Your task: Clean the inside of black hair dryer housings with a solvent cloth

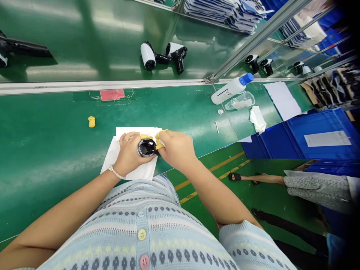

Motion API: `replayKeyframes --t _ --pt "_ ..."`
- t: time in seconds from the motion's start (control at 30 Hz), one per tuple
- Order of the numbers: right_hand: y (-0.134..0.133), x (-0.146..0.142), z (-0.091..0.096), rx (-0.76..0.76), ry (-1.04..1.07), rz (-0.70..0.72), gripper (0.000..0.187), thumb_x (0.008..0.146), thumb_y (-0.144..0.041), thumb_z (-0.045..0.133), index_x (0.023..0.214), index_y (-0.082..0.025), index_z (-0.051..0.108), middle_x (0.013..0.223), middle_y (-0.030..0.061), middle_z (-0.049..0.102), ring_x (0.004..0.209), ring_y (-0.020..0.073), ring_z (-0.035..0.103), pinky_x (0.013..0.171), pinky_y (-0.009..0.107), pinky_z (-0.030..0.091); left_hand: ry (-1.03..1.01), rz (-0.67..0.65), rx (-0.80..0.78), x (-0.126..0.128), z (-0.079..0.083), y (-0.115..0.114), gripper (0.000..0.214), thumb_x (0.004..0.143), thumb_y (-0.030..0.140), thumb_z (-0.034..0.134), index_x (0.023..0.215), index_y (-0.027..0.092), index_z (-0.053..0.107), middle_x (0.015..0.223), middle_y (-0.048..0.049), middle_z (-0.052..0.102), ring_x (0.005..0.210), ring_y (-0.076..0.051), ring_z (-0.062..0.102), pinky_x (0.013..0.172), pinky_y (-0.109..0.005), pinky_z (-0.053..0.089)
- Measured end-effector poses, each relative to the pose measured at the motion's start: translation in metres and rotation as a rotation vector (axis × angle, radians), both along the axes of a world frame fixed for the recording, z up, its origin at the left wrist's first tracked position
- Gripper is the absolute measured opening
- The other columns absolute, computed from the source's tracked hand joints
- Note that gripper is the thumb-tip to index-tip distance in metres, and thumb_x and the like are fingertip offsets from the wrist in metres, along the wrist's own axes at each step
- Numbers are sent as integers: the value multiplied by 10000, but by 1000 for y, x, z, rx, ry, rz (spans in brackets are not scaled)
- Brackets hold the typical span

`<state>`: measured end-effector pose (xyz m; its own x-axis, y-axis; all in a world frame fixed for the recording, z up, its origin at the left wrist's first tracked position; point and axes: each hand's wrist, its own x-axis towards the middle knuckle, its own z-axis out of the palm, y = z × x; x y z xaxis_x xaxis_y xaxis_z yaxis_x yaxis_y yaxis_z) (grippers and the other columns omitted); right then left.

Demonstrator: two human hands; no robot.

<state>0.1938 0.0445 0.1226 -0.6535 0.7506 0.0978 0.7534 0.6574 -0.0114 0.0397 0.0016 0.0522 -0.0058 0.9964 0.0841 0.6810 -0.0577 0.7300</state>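
While the left hand [128, 150] curls around the glossy black device [146, 148], the right hand [177, 148] pinches a yellow piece [160, 144]. The device looks stiff, slippery, best gripped round its sides.

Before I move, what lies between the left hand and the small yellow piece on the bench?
From the left hand, a margin of white paper, then bare green benchtop, shown in the head view.

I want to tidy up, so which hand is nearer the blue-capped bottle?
Right. The right hand is below and left of the bottle in view; the left hand is farther left, beyond the right one.
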Motion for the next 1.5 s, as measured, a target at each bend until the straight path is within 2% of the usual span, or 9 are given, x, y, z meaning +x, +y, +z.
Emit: replayKeyframes --t 0.17,0.3,0.47,0.7,0.83,1.0,1.27,1.5 --pt "-6 14 -3 91 74 117 137 754 -163 442 674 -177 553 581 -5 523 537 133 395 536 257 201 -24 1 11 1 0 0 434 633 405 694 1017 228 598 1011 -52 655 1119 -307 508 1031 -497 293" --pt "-7 9 -13 176 109 143 135 737 -133 443 677 -184 553 579 -13 509 539 135 378 543 268 186 -26 -5 7 1 0 0 449 616 388 695 1023 228 599 1024 -56 657 1148 -320 490 1042 -509 280" --pt "-4 5 -15 282 143 208 156 726 -83 435 659 -181 536 561 -15 484 551 137 371 558 274 193 -30 -5 17 0 0 0 460 608 391 693 1021 215 594 1009 -66 658 1155 -331 488 1044 -525 275" --pt "-5 8 -17 325 142 186 164 755 -96 442 644 -188 521 550 -19 488 532 137 377 555 269 209 -8 2 23 1 0 0 443 626 413 684 1011 211 600 979 -70 670 1147 -328 496 1049 -537 270" --pt "-5 7 -9 210 56 169 142 719 -86 453 678 -187 544 580 -9 534 545 141 421 550 274 203 26 -19 50 -1 -2 1 439 632 426 682 1013 225 597 954 -50 675 1144 -318 506 1092 -543 222" --pt "-7 11 12 -34 -136 134 122 757 -109 464 744 -184 560 614 8 574 566 152 465 547 283 186 23 -91 114 -4 -3 5 430 643 439 678 1001 209 618 966 -56 672 1100 -294 534 1016 -439 378" --pt "-17 6 22 -175 -190 222 137 756 -98 449 793 -173 557 644 20 593 572 156 500 526 285 156 -12 -119 61 -7 1 7 435 635 427 682 1019 231 625 992 -47 679 1095 -302 548 986 -437 401" --pt "10 6 33 -400 -272 292 63 746 -179 517 791 -187 560 701 -9 604 574 119 430 501 258 152 3 -135 70 -8 2 8 418 642 450 677 987 221 628 972 -58 678 1096 -311 546 970 -434 410"
